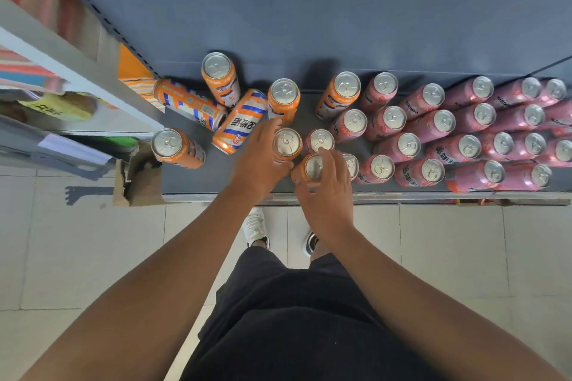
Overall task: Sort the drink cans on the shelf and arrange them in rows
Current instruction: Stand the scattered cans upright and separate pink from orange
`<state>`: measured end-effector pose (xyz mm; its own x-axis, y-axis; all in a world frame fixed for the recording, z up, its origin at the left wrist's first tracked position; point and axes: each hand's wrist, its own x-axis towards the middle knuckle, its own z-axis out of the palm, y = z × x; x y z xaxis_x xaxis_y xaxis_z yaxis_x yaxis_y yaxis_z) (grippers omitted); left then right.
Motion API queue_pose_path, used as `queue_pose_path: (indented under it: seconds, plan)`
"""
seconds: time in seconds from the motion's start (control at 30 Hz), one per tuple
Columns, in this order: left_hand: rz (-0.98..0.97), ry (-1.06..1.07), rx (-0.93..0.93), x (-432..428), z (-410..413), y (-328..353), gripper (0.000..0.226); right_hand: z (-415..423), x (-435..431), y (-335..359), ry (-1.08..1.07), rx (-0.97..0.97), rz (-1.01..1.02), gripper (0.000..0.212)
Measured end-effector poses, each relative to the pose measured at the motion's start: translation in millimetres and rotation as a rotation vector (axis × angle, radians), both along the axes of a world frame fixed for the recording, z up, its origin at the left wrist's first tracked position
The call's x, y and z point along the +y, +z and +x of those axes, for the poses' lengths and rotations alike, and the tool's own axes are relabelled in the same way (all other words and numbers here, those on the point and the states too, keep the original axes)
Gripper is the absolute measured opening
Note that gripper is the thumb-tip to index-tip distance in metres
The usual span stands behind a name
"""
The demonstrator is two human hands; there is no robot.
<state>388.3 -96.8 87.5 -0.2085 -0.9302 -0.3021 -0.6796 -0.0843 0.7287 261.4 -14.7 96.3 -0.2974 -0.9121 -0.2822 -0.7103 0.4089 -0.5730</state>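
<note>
Reaches down with both hands onto a grey shelf (216, 184) crowded with drink cans. Wraps the left hand (260, 161) round the side of the first orange can (287, 144), upright near the shelf's middle. Curls the right hand (328, 195) over the top and side of the second orange can (313, 168), just nearer and to the right of the first, the hands close together but not touching. Just beside both held cans, to the right: a lone pink can (322, 140), upright. Further right, packed in tight rows from the near edge to the back panel: the pink cans (408, 145). To the left, lying on their sides and meeting end to side: two fallen orange cans (240, 120). Around these, upright and scattered: a far-left orange can (216, 66), a near-left orange can (168, 142), a middle orange can (283, 93) and one orange can against the pink rows (346, 85). Off the shelf's left end on the tiled floor (93, 257): a torn cardboard box (136, 176). Below the shelf edge: a white shoe (255, 226) and a dark shoe (311, 243).
</note>
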Motion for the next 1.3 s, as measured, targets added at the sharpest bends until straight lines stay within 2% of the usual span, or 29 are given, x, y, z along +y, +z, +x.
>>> queue_pose_path:
  seconds: [0.23, 0.37, 0.5, 0.63, 0.83, 1.03, 1.13, 1.23, 1.3]
  plan:
    - [-0.184, 0.012, -0.314, 7, 42, 46, 0.06, 18, -23, 29, 0.292, 0.1, -0.125, 0.06]
    - [-0.268, 0.088, -0.362, 0, 66, 61, 0.052, 39, -43, 40, 0.406, 0.05, -0.116, 0.06]
    - [-0.349, 0.12, -0.414, -12, 93, 70, 0.044, 60, -58, 42, 0.555, 0.093, -0.083, 0.059]
    - [-0.318, 0.107, -0.466, -34, 122, 66, 0.041, 79, -66, 33, 0.657, 0.169, -0.003, 0.056]
    - [0.022, 0.123, -0.489, -84, 150, 51, 0.042, 100, -82, 10, 0.71, 0.242, 0.1, 0.048]
    - [0.405, 0.403, -0.192, -131, 156, 24, 0.047, 115, -105, -5, 0.529, 0.167, 0.303, 0.05]
    - [0.616, 0.636, 0.011, -155, 155, 9, 0.038, 119, -118, -13, 0.356, 0.057, 0.405, 0.047]
    - [0.814, 0.777, 0.163, -170, 153, -6, 0.029, 122, -132, -24, 0.044, -0.148, 0.52, 0.046]
    - [0.86, 0.828, 0.209, -177, 151, -19, 0.026, 124, -143, -33, -0.151, -0.279, 0.577, 0.047]
